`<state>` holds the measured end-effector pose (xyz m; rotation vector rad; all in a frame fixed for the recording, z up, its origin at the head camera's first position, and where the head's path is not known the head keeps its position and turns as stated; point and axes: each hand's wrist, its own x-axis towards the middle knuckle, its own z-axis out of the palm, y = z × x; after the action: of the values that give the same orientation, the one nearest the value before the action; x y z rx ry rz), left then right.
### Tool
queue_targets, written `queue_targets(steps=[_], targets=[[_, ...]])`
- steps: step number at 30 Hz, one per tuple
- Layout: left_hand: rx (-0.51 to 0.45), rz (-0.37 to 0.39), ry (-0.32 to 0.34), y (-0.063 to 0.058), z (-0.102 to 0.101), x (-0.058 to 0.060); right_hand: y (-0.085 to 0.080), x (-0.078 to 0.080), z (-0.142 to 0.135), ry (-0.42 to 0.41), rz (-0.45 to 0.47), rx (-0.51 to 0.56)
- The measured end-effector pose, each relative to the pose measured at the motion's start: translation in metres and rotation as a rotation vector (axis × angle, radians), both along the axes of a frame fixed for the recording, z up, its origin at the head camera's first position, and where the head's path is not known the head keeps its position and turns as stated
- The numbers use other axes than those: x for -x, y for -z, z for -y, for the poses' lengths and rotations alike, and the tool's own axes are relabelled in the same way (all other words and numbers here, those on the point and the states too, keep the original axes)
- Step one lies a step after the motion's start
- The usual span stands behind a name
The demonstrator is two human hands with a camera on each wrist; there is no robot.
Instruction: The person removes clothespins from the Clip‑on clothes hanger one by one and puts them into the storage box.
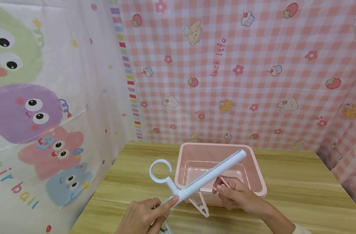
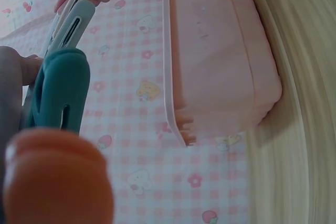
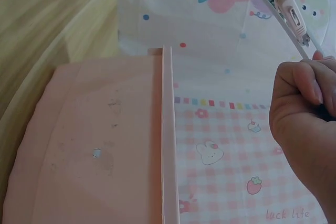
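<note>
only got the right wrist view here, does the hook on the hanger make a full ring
Observer: No, in the head view the hook of the light blue hanger leaves a gap in its ring.
Operator: ok and where's the left hand compared to that hook
Observer: The left hand grips the hanger's bar right by the base of the hook.
Operator: i just see the outside of the bin, is it open on top
Observer: Yes, the head view looks down into the open top of the pink bin.
</note>
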<state>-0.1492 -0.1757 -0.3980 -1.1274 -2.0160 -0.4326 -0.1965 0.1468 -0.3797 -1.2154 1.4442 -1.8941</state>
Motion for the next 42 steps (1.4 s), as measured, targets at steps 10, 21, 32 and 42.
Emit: queue_targets(steps=[10, 21, 32, 42], targets=[[0.014, -0.015, -0.013, -0.003, 0.002, 0.0, -0.005, -0.001, -0.003, 0.213, -0.181, -0.131], [0.017, -0.029, -0.028, -0.002, 0.002, -0.001, -0.013, -0.006, -0.003, 0.78, -0.922, -0.455], [0.017, -0.019, -0.014, -0.003, 0.002, -0.002, -0.015, -0.007, -0.001, 1.06, -1.261, -0.625], [0.018, -0.027, -0.033, -0.004, 0.003, -0.003, -0.015, -0.005, -0.002, 0.935, -1.15, -0.533]])
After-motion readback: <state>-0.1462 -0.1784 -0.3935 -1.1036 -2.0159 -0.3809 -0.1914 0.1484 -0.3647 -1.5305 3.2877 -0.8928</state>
